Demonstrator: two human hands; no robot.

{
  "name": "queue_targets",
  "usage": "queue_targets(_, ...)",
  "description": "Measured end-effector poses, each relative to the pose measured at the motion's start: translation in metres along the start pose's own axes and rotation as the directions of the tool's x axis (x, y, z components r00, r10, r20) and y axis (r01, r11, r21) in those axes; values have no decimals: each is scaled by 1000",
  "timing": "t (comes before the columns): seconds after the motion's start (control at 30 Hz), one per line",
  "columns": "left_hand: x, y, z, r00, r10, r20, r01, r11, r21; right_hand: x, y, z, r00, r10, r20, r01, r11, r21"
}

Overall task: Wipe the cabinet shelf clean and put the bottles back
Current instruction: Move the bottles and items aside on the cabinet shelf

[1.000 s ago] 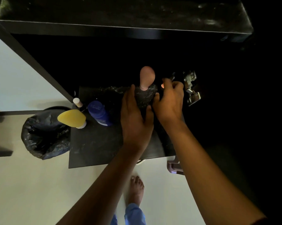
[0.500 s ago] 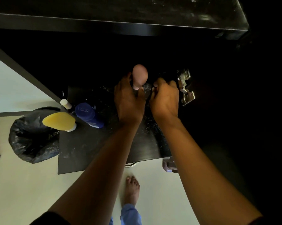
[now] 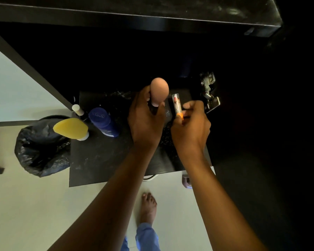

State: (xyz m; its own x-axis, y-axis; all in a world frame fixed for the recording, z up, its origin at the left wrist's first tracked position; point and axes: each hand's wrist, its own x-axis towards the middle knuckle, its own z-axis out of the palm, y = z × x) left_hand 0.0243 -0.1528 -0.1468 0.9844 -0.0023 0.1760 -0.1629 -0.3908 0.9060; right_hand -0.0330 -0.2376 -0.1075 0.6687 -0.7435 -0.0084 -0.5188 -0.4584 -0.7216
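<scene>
Since the earlier frames the left hand [image 3: 146,122] has gone from lying flat on the dark speckled cabinet shelf [image 3: 101,156] to closing round the neck of the pink egg-shaped bottle [image 3: 159,91], and the right hand [image 3: 190,131] has drawn out a slim white tube with orange and red print [image 3: 177,107] that was not in sight before

The left fingers [image 3: 145,93] curl about the narrow lower part of the pink bottle, whose rounded top stands clear above the hand, over the rear of the shelf. The right hand pinches the lower end of the tube between thumb and fingers; the tube stands nearly upright just beside the pink bottle, apart from it by a narrow gap. Whether either thing touches the shelf I cannot tell, as the hands hide their bases

At the shelf's left side stand three more: a dark blue round-capped bottle [image 3: 102,122], a yellow teardrop-shaped bottle on a white cap [image 3: 71,128] just left of it, and behind them a small white-capped bottle [image 3: 77,109] by the cabinet's black side panel. A metal door hinge [image 3: 209,91] shows at the right, near the right hand

Left of the shelf, on the pale floor, is a round bin lined with a black plastic bag [image 3: 38,151]; its contents cannot be made out. A bare foot [image 3: 149,207] and a blue trouser leg [image 3: 147,236] show below
</scene>
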Motion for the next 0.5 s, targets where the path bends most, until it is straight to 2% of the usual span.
queue_targets(0.13,-34,8,-21,998,-52,34,53,998,-37,-14,11,-8,997,62,38,-68,985,157)
queue_targets(0.3,-82,8,-54,993,-28,110,31,999,-30,-40,16,-19,994,35,105,-64,956,288)
queue_targets(0.5,-110,-2,-111,993,19,114,-28,996,80,-77,14,-10,980,-25,197,-51,926,375)
